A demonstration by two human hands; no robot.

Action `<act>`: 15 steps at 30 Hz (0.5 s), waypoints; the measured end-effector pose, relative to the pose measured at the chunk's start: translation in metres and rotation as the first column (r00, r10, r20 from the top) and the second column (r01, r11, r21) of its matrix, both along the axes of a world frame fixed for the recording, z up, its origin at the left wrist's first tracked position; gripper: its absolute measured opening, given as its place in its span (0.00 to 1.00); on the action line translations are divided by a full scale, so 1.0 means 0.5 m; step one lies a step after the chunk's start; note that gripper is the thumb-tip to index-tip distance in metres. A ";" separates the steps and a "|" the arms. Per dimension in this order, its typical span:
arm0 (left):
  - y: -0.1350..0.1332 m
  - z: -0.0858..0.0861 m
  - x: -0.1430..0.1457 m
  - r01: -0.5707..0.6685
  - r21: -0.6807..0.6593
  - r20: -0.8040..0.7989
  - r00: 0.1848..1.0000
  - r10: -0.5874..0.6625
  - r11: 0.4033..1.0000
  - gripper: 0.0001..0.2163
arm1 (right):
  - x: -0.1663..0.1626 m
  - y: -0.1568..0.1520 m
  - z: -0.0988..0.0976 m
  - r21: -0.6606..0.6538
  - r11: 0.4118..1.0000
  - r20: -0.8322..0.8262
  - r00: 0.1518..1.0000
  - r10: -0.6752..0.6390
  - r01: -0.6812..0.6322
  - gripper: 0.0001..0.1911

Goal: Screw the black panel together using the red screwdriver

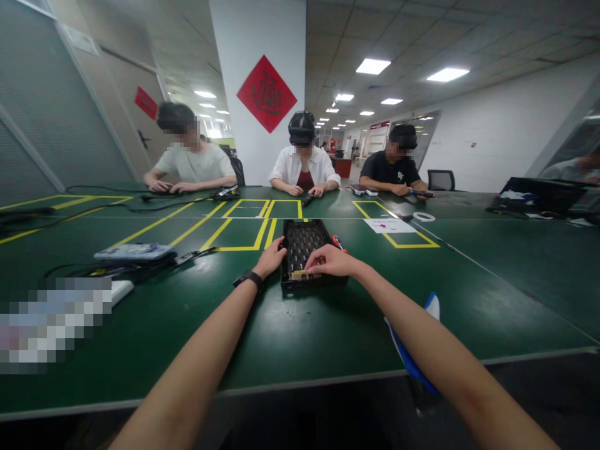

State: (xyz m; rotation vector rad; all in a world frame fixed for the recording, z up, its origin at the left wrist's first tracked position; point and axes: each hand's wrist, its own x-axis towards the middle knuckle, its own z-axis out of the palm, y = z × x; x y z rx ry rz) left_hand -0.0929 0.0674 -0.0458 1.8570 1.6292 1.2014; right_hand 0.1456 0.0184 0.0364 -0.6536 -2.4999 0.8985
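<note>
A black open box (pixel 291 289) with rows of small round cells or holes inside lies on the green table (pixel 300 350). My left hand (pixel 272 257), with a dark band at the wrist, grips the box's left wall. Inside the near end of the box is a yellowish strip (pixel 299 275) with dark marks. My right hand (pixel 330 259) reaches over the box from the right, its fingertips pinched together at this strip. Whether they hold the strip or something smaller is hidden. A red-handled tool (pixel 338 243) lies just beyond my right hand, partly covered.
Left are a pale flat device (pixel 134 251), black cables (pixel 154 265) and a white-edged object (pixel 122 290). A blue-and-white item (pixel 415 356) sits by the front edge under my right forearm. Paper (pixel 390 225) and a white ring (pixel 424 217) lie farther right. Three people sit opposite.
</note>
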 end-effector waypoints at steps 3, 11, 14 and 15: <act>0.011 -0.001 0.001 -0.016 0.000 -0.003 1.000 0.016 1.000 0.27 | 0.000 -0.002 -0.005 0.040 0.998 0.014 0.999 -0.039 0.039 0.12; 0.018 -0.005 0.000 -0.027 0.011 -0.019 0.999 0.028 1.000 0.27 | 0.003 -0.014 -0.022 0.176 0.984 0.053 0.998 -0.029 0.020 0.10; 0.017 -0.004 0.001 -0.031 0.001 -0.035 0.999 0.031 1.000 0.27 | 0.004 -0.018 -0.023 0.208 0.977 0.059 0.997 -0.049 0.035 0.09; 0.017 -0.004 0.001 -0.031 0.002 -0.040 0.999 0.031 1.000 0.27 | 0.004 -0.019 -0.023 0.213 0.976 0.058 0.997 -0.058 0.045 0.09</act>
